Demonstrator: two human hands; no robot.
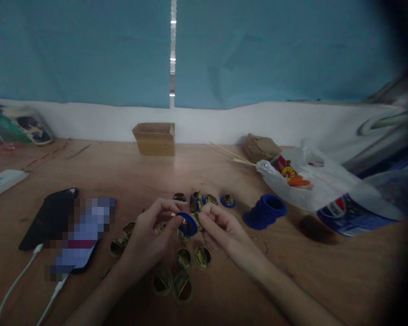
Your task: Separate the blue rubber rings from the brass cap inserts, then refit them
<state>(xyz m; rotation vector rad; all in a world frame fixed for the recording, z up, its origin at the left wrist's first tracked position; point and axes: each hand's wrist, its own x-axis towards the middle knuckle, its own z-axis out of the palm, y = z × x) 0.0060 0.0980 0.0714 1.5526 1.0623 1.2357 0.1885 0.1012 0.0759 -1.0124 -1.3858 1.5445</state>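
Observation:
My left hand and my right hand meet over the middle of a wooden table. Between their fingertips they pinch a blue ring set against a small brass-coloured cap. Several more brass caps lie loose on the table under and around my hands. Just beyond my fingers stand a few caps fitted with blue rings. A stack of blue rings sits to the right of my right hand.
A dark phone with white cables lies at the left. A small open cardboard box stands at the back. A white plastic bag with packets lies at the right, thin wooden sticks behind it.

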